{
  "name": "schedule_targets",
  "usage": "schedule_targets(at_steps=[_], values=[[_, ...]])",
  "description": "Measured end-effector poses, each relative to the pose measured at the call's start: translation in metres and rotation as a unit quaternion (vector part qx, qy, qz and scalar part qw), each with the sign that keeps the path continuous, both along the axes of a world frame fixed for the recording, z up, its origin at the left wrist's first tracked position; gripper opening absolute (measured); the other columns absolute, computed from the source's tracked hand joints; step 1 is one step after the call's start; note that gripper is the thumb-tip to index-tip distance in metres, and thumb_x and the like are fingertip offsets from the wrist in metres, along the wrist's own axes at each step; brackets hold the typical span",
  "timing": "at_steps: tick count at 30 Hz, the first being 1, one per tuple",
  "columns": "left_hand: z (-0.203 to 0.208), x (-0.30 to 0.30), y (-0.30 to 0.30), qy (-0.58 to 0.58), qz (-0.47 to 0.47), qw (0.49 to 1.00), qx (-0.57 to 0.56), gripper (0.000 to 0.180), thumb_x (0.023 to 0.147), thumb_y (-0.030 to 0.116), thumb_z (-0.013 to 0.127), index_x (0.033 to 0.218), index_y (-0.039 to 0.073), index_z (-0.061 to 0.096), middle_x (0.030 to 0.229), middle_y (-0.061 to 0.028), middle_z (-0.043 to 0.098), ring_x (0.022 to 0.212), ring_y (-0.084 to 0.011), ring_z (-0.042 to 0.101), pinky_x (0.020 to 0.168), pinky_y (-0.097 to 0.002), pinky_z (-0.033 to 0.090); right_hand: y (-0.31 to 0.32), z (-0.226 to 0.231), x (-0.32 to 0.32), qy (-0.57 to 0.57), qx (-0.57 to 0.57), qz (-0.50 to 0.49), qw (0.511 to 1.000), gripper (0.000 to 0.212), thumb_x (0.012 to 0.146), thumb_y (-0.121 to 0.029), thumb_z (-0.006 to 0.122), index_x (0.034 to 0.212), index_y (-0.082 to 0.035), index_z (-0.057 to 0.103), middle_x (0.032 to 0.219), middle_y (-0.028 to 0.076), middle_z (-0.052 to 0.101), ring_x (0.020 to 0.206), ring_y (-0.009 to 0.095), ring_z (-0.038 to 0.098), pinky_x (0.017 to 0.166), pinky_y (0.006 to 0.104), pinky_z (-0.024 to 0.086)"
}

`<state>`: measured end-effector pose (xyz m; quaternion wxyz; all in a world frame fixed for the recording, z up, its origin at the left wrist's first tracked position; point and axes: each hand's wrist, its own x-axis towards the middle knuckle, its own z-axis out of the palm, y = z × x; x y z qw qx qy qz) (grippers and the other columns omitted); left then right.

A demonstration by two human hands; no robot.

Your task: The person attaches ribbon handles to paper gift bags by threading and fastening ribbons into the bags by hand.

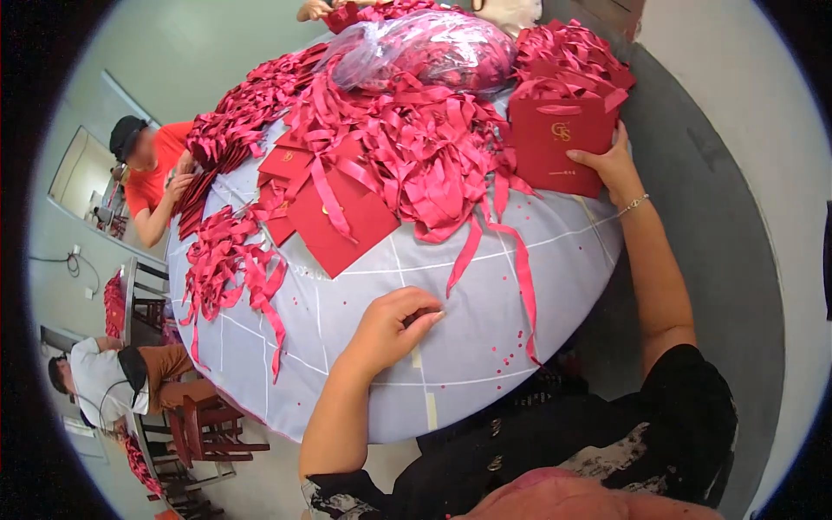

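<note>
At the right of the table my right hand (614, 165) grips the lower right side of a red paper gift bag (555, 143). The thumb lies on its front and the other fingers are hidden behind it. The bag stands upright, with a gold emblem and a pink ribbon handle. My left hand (397, 328) is over the bare cloth near the front, its fingers curled and thumb close to the index fingertip, with nothing visible in it. Beyond it lie loose pink ribbons (433, 165) and flat red bags (342, 227). More ribboned bags (576, 56) are massed behind the held bag.
A pale checked cloth covers the round table (364, 407). A clear plastic sack (425, 52) of red pieces sits at the back. One person in orange (156, 169) handles red bags at the left; another person's hands (316, 10) show at the far edge. Wooden stools (208, 429) stand lower left.
</note>
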<state>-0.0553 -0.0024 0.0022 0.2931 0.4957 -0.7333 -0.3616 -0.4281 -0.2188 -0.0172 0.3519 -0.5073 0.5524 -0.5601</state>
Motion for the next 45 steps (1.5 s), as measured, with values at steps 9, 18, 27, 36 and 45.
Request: schedule_targets(at_steps=[9,18,27,36,45], values=[[-0.003,0.002,-0.001,0.014,-0.003,1.000,-0.001,0.013,0.088,0.006,0.071,0.100,0.000,0.069,0.088,-0.0080,0.065,0.076,-0.0155,0.062,0.069,-0.0276,0.050,-0.027,-0.011,-0.011,-0.087,0.003,0.097,0.992,0.067,0.072,0.000,0.085,0.130,0.002,0.052,0.121,0.013,0.067,0.108,0.023,0.065,0.095,0.0355,0.053],[-0.005,0.006,-0.001,0.008,-0.006,1.000,-0.013,0.015,0.087,0.006,0.070,0.101,0.000,0.069,0.092,-0.0116,0.066,0.078,-0.0242,0.064,0.072,-0.0323,0.052,-0.083,-0.007,-0.037,-0.032,-0.068,0.031,0.997,0.067,0.075,-0.007,0.086,0.131,0.003,0.051,0.123,0.015,0.066,0.106,0.024,0.065,0.095,0.0354,0.052],[-0.006,0.008,-0.004,0.020,-0.005,1.000,-0.002,0.013,0.087,0.005,0.070,0.099,0.000,0.069,0.088,-0.0080,0.064,0.076,-0.0159,0.061,0.069,-0.0283,0.050,-0.068,-0.007,-0.042,-0.065,0.018,0.113,0.991,0.084,0.077,-0.015,0.086,0.143,0.001,0.038,0.136,0.014,0.057,0.122,0.024,0.057,0.107,0.0358,0.044],[-0.006,0.009,-0.003,0.015,-0.006,1.000,0.004,0.012,0.089,0.006,0.070,0.099,0.000,0.069,0.087,-0.0061,0.063,0.074,-0.0128,0.059,0.067,-0.0264,0.048,-0.025,0.015,-0.012,0.097,-0.188,-0.059,0.976,0.107,0.071,-0.027,0.091,0.152,-0.001,0.025,0.147,0.019,0.043,0.135,0.032,0.044,0.114,0.0414,0.034],[-0.006,0.008,-0.002,0.020,-0.002,1.000,0.005,0.012,0.089,0.005,0.070,0.099,-0.001,0.069,0.088,-0.0058,0.062,0.075,-0.0123,0.058,0.067,-0.0258,0.048,-0.022,0.077,0.015,0.642,-0.308,-0.226,0.665,0.090,0.074,-0.025,0.078,0.151,-0.008,0.034,0.153,0.018,0.037,0.141,0.037,0.036,0.114,0.0547,0.029]])
